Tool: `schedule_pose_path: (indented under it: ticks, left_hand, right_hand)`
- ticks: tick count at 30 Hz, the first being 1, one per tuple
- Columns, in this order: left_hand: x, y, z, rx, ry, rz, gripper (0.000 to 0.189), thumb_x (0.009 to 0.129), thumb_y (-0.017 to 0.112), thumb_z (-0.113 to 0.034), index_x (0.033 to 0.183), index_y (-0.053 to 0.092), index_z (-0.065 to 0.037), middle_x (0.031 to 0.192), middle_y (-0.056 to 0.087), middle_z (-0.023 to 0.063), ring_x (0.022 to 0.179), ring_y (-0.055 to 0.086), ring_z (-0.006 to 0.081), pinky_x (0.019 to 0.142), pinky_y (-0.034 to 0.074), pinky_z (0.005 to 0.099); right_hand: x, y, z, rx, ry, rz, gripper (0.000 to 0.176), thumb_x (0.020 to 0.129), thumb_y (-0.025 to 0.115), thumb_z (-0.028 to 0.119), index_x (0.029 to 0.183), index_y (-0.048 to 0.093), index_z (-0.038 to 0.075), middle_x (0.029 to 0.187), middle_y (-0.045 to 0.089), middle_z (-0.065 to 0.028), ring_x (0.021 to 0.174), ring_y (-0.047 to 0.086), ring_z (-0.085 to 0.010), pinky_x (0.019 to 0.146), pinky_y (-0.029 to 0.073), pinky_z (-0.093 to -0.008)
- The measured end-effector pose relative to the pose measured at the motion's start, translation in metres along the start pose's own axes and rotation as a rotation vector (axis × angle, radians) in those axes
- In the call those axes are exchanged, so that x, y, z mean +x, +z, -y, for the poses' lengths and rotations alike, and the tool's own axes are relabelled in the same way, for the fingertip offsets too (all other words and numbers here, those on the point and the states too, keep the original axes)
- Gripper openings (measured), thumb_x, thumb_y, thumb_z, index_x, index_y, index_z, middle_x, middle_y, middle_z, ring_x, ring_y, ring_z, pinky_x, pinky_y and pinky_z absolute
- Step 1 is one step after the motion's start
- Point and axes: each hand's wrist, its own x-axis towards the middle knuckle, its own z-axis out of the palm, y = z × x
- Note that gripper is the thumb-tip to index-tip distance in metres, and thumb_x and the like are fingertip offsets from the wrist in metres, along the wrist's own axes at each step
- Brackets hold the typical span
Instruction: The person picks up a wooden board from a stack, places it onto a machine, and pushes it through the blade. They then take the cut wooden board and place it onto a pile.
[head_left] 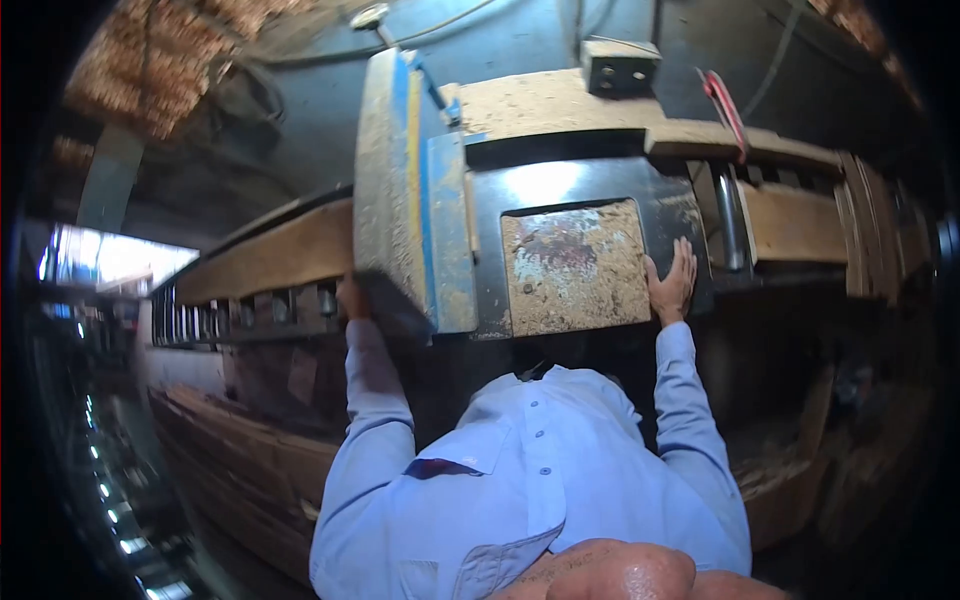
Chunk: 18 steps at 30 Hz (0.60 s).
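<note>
My right hand (672, 285) lies flat, fingers spread, on the dark metal body of a sawdust-covered machine (600, 185), right beside a rusty square plate (573, 266). My left hand (350, 297) reaches up at the lower left edge of a blue and yellow guard (412, 190). The guard hides most of that hand, so its grip cannot be made out. A long wooden plank (275, 255) runs leftward behind that hand. Both arms wear light blue sleeves.
A wooden beam (795, 222) continues to the right of the machine, past a metal rod (730, 215) and a red-handled part (722, 105). Stacked timber (235, 460) lies low on the left. A bright opening (110, 258) shows at far left.
</note>
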Motion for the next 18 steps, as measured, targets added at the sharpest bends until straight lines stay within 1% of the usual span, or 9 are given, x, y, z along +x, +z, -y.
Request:
schedule_pose_path:
  ticks: [1, 5, 10, 11, 13, 14, 16, 17, 18]
  left_hand:
    - [-0.017, -0.015, 0.001, 0.008, -0.046, -0.019, 0.032, 0.087, 0.054, -0.007, 0.117, 0.066, -0.007, 0.088, 0.068, 0.0218, 0.082, 0.066, 0.0415, 0.069, 0.051, 0.0458]
    - [-0.052, -0.011, -0.07, -0.323, -0.353, 0.087, 0.028, 0.091, 0.055, -0.025, 0.105, 0.065, -0.003, 0.09, 0.068, 0.0204, 0.088, 0.067, 0.0358, 0.074, 0.054, 0.0428]
    - [-0.005, -0.075, -0.046, -0.769, -0.637, 0.287, 0.05, 0.096, 0.056, -0.047, 0.091, 0.064, 0.002, 0.092, 0.067, 0.0186, 0.095, 0.068, 0.0287, 0.079, 0.056, 0.039]
    - [-0.003, -0.08, -0.056, -0.854, -0.688, 0.332, 0.056, 0.097, 0.056, -0.052, 0.088, 0.064, 0.003, 0.093, 0.067, 0.0183, 0.096, 0.068, 0.0273, 0.08, 0.057, 0.0382]
    - [0.012, -0.054, 0.01, -1.108, -0.67, 0.224, 0.06, 0.095, 0.06, -0.047, 0.103, 0.058, 0.012, 0.109, 0.063, 0.0267, 0.105, 0.064, 0.0337, 0.079, 0.058, 0.0382]
    - [0.022, -0.052, 0.023, -1.111, -0.654, 0.251, 0.06, 0.095, 0.06, -0.047, 0.103, 0.058, 0.012, 0.109, 0.063, 0.0267, 0.105, 0.064, 0.0337, 0.079, 0.058, 0.0382]
    - [0.04, -0.042, 0.031, -1.372, -0.856, 0.019, 0.07, 0.093, 0.065, -0.044, 0.12, 0.047, 0.018, 0.124, 0.054, 0.0311, 0.108, 0.062, 0.0388, 0.076, 0.059, 0.0406]
    - [0.045, -0.035, 0.029, -1.379, -0.847, 0.049, 0.07, 0.093, 0.065, -0.044, 0.12, 0.047, 0.018, 0.124, 0.054, 0.0311, 0.108, 0.062, 0.0388, 0.076, 0.059, 0.0406]
    - [0.046, -0.031, 0.026, -1.24, -0.869, 0.057, 0.074, 0.093, 0.065, -0.043, 0.126, 0.041, 0.019, 0.131, 0.048, 0.0321, 0.11, 0.06, 0.0409, 0.078, 0.058, 0.0423]
  right_hand:
    - [0.002, -0.002, 0.0, 0.007, -0.045, 0.021, 0.075, 0.089, 0.067, 0.045, 0.142, 0.042, -0.002, 0.15, 0.041, -0.0204, 0.143, 0.033, -0.0339, 0.12, 0.021, -0.0461]
    - [-0.001, 0.005, 0.0, -0.041, -0.037, 0.01, 0.075, 0.089, 0.065, 0.047, 0.142, 0.042, -0.001, 0.151, 0.039, -0.0199, 0.143, 0.032, -0.0335, 0.12, 0.021, -0.0457]
    - [-0.002, 0.009, -0.007, -0.048, -0.027, 0.027, 0.076, 0.089, 0.065, 0.048, 0.143, 0.041, 0.0, 0.153, 0.037, -0.0188, 0.145, 0.029, -0.032, 0.12, 0.019, -0.0459]
    - [-0.003, 0.009, -0.007, -0.05, -0.024, 0.025, 0.076, 0.089, 0.065, 0.048, 0.143, 0.041, 0.0, 0.153, 0.037, -0.0188, 0.145, 0.029, -0.032, 0.12, 0.019, -0.0459]
    - [-0.001, 0.01, -0.006, -0.083, 0.0, 0.04, 0.078, 0.087, 0.066, 0.049, 0.144, 0.041, 0.001, 0.154, 0.036, -0.018, 0.146, 0.027, -0.031, 0.121, 0.016, -0.0467]
    - [-0.002, 0.009, -0.004, -0.092, 0.025, 0.026, 0.078, 0.087, 0.066, 0.049, 0.144, 0.041, 0.001, 0.154, 0.036, -0.018, 0.146, 0.027, -0.031, 0.121, 0.016, -0.0467]
    - [0.002, 0.005, 0.001, -0.115, 0.052, 0.047, 0.081, 0.085, 0.067, 0.051, 0.144, 0.041, 0.002, 0.155, 0.034, -0.0173, 0.147, 0.026, -0.0302, 0.121, 0.013, -0.0472]
    - [0.004, 0.006, 0.0, -0.133, 0.063, 0.048, 0.084, 0.085, 0.066, 0.055, 0.144, 0.04, 0.003, 0.156, 0.033, -0.0165, 0.147, 0.025, -0.0288, 0.122, 0.011, -0.0468]
    - [0.005, 0.005, 0.001, -0.143, 0.079, 0.037, 0.084, 0.085, 0.066, 0.055, 0.144, 0.04, 0.003, 0.156, 0.033, -0.0165, 0.147, 0.025, -0.0288, 0.122, 0.011, -0.0468]
